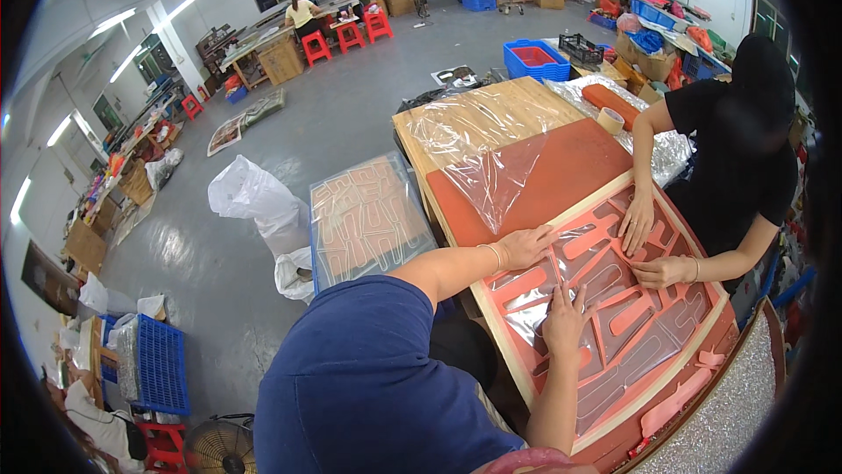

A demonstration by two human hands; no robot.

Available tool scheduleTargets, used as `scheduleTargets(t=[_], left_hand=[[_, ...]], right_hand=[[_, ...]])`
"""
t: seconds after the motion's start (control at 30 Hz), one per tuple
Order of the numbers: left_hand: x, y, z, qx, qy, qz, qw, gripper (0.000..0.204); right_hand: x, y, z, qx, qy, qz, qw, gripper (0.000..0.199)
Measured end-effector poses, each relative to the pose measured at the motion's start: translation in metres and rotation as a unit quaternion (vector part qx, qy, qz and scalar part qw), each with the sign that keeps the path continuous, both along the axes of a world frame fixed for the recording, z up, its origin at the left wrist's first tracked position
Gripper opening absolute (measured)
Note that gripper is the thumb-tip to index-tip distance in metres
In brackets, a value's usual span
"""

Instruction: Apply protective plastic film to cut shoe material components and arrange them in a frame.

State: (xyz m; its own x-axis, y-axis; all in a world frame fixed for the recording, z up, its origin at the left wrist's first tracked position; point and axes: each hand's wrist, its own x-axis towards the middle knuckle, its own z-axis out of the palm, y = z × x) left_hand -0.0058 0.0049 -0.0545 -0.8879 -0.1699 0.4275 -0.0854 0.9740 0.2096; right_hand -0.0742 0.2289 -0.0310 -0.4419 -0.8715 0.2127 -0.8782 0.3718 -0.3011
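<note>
A wooden frame (pixel 509 347) lies on the table around a pink-red sheet with cut-out long shapes (pixel 627 316). Shiny clear film (pixel 526 323) shows over and between the shapes. My left hand (pixel 524 248) rests at the frame's upper left corner, its fingers stretched along the edge. My right hand (pixel 566 320) lies on the left part of the sheet, fingers apart, fingertips touching the surface. Across from me, a co-worker's two hands, one flat (pixel 638 221) and one with bent fingers (pixel 664 272), touch the sheet's upper right part.
Beyond the frame sit a red-brown board (pixel 561 167) and a wooden table top (pixel 438 123) under loose clear film. Left of me stands a panel of pale cut shapes (pixel 364 215) beside a white sack (pixel 259 198). A blue crate (pixel 162 364) and a fan (pixel 219 448) are lower left.
</note>
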Motion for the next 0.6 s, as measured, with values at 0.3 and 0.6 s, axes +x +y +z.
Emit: scheduleTargets(t=[0.3, 0.6], left_hand=[[-0.006, -0.006, -0.006, -0.078, -0.031, 0.023, 0.996, 0.042], [-0.008, -0.011, -0.007, -0.12, -0.003, -0.008, 0.993, 0.038]], right_hand=[[-0.007, 0.003, 0.0, -0.017, -0.014, 0.03, 0.999, 0.041], [-0.017, 0.007, 0.015, -0.095, -0.068, 0.017, 0.993, 0.024]])
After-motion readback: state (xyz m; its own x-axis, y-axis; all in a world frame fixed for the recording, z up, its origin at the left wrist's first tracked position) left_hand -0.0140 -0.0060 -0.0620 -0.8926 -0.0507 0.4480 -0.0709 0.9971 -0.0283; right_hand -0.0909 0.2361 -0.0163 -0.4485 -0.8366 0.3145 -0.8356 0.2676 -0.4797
